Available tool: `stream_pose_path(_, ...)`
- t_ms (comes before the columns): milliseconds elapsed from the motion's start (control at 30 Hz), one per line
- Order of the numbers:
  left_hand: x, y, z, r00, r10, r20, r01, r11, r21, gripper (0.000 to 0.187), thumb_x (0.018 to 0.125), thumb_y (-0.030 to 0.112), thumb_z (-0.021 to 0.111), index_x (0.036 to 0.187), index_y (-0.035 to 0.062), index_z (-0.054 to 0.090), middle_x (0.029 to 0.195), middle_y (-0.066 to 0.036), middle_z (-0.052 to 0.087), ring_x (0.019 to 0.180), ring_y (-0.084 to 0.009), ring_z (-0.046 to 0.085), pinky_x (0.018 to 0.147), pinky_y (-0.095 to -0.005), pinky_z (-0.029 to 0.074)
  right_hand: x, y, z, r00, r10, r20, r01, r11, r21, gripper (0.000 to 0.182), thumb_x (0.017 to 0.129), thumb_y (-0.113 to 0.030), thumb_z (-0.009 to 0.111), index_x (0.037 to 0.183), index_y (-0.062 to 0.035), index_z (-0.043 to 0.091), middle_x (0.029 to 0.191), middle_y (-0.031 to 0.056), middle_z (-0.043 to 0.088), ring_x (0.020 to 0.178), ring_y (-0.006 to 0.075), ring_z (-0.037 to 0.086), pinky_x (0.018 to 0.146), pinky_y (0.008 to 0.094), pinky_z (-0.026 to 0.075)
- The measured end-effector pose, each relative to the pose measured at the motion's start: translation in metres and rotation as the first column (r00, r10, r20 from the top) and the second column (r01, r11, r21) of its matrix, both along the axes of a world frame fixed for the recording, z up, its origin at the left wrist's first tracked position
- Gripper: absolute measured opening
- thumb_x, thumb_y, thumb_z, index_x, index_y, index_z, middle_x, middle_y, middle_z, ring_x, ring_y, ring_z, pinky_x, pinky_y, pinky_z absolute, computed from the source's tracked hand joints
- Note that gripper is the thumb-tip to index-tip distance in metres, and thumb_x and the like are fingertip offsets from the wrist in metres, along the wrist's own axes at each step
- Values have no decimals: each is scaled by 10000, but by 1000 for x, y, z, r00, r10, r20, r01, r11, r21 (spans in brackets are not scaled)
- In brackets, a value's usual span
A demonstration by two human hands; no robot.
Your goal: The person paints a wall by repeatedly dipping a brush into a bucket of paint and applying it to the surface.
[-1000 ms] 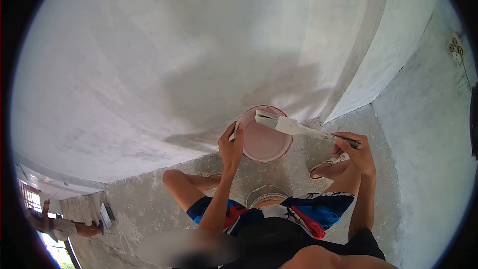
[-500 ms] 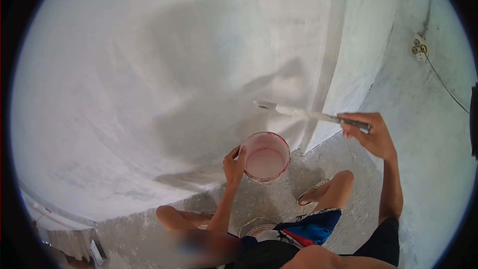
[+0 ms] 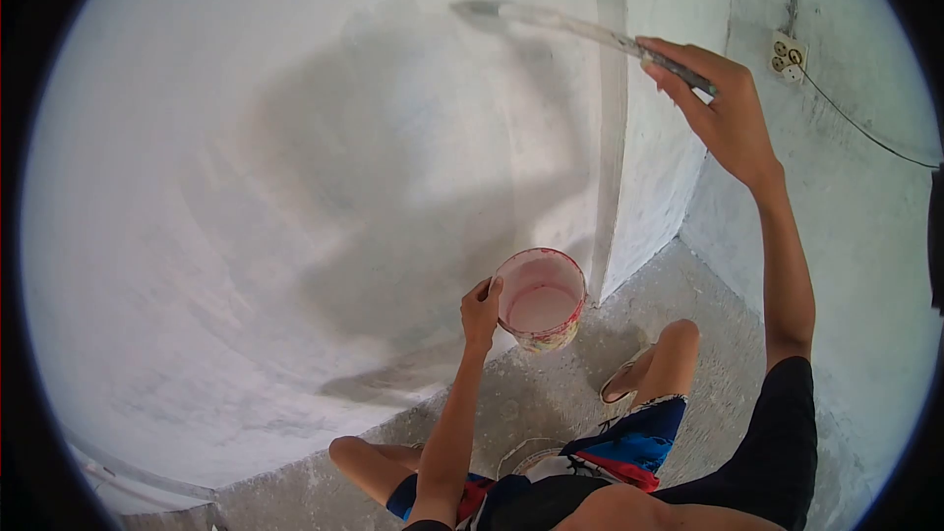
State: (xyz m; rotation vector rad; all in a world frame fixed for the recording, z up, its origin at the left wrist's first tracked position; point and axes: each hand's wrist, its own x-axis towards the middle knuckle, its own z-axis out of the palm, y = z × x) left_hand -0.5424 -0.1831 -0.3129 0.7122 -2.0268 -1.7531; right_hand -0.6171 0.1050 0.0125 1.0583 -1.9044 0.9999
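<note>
My right hand is raised at the right, fingers closed round the dark handle end of a long paintbrush. The brush points left, its tip overlapping the upper wall in this view. Lower down, my left hand grips the left rim of a small plastic bucket, thumb at the edge. Red paint stains ring the bucket's rim and inside, and pale pinkish-white liquid lies at its bottom. The bucket is held up over the floor, close to the wall.
A rough concrete floor meets the walls at a corner on the right. A socket with a plugged-in cable is on the right wall. Beneath me stands a round bucket, partly hidden by my legs. My shadow falls across the wall.
My right hand has risen with the paintbrush, its tip going up and slightly left on the wall. The bucket in my left hand has shifted a little right and tilted. The view has shifted slightly.
</note>
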Motion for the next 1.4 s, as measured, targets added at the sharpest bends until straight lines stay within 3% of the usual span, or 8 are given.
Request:
stream_pose_path(167, 6, -1, -10, 1000, -26, -3, 26, 994, 108, 395, 905, 310, 649, 1132, -12, 672, 789, -31, 647, 568, -78, 513, 474, -262, 417, -15, -18, -27, 890, -178, -419, 237, 967, 94, 354, 869, -65, 654, 1221, -47, 629, 769, 115, 557, 670, 226, 541, 629, 348, 497)
stream_pose_path(500, 7, 1, -72, 993, 55, -108, -40, 990, 135, 391, 922, 329, 642, 1120, -7, 661, 729, 19, 589, 481, -30, 395, 376, -237, 267, -7, -3, -179, 996, -86, -29, 90, 919, 383, 416, 865, -33, 629, 1273, -35, 545, 792, 123, 540, 748, 270, 556, 674, 376, 509)
stream_pose_path(567, 18, 6, -76, 997, 51, -54, -42, 986, 163, 472, 907, 339, 652, 1172, -51, 635, 995, -119, 697, 843, -139, 607, 706, -281, 490, -4, 4, -195, 995, -92, 34, 73, 929, 362, 401, 872, -36, 627, 1268, -48, 562, 789, 130, 549, 740, 273, 556, 675, 377, 509)
stream_pose_path(767, 65, 26, -125, 979, 179, -101, -181, 984, -8, 481, 923, 340, 621, 1166, -74, 627, 1037, -164, 695, 972, -200, 627, 864, -327, 469, 14, 18, -238, 977, -80, 198, -12, 904, 427, 331, 895, -84, 618, 1224, -51, 605, 806, 146, 569, 749, 290, 575, 677, 377, 507)
stream_pose_path(933, 104, 37, -145, 982, 184, -54, -181, 983, 41, 470, 930, 327, 610, 1161, -81, 626, 1057, -175, 688, 993, -216, 631, 882, -333, 465, -2, -1, -209, 971, -52, 235, -90, 826, 556, 322, 909, -119, 586, 1221, -45, 609, 824, 170, 582, 780, 315, 592, 715, 402, 503)
stream_pose_path(1000, 121, 32, -156, 979, 202, -24, -202, 979, 27, 466, 933, 323, 609, 1158, -84, 625, 1065, -174, 685, 1001, -219, 630, 885, -336, 465, -14, -11, -177, 998, -44, 40, 15, 843, 538, 325, 902, -99, 581, 1220, -41, 613, 829, 175, 581, 778, 322, 588, 713, 395, 503)
stream_pose_path(1167, 165, 28, -172, 970, 241, 14, -242, 967, 83, 451, 941, 296, 609, 1199, -74, 606, 1141, -159, 658, 1069, -225, 603, 894, -335, 469, -5, -21, -63, 993, -110, -39, 116, 914, 388, 265, 892, -59, 594, 1144, -7, 658, 769, 162, 581, 708, 281, 564, 682, 390, 484)
stream_pose_path(1400, 199, 32, -186, 939, 328, 105, -339, 935, 105, 438, 944, 277, 609, 1223, -61, 599, 1182, -163, 639, 1095, -237, 595, 914, -357, 480, 9, -11, -8, 990, -95, -101, 112, 976, 187, 238, 904, -86, 629, 1131, -42, 681, 770, 123, 618, 597, 199, 543, 585, 310, 472)
